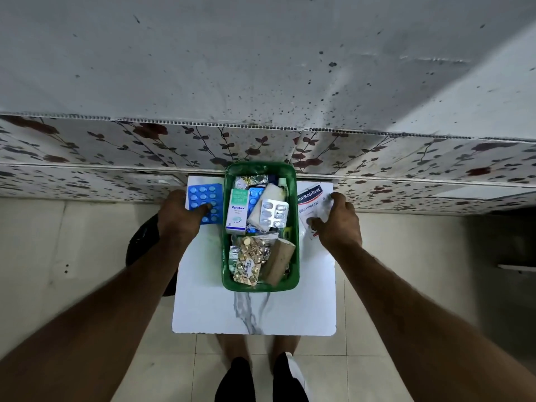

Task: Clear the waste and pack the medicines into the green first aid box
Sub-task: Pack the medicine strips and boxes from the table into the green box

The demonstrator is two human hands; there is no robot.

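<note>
On the white table my left hand grips one blue blister strip left of the one green first aid box, which holds an Optibex carton and other strips, while my right hand pinches one Hansaplast pack just beside its right wall.

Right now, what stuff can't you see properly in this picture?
Head view:
- Blue blister pack: near corner covered by the left hand.
- Hansaplast packet: lower part under the right hand; grip unclear.
- Green first aid box: bottom layer buried under the Optibex carton and strips.
- Black object on the floor: hidden behind the left arm.
</note>
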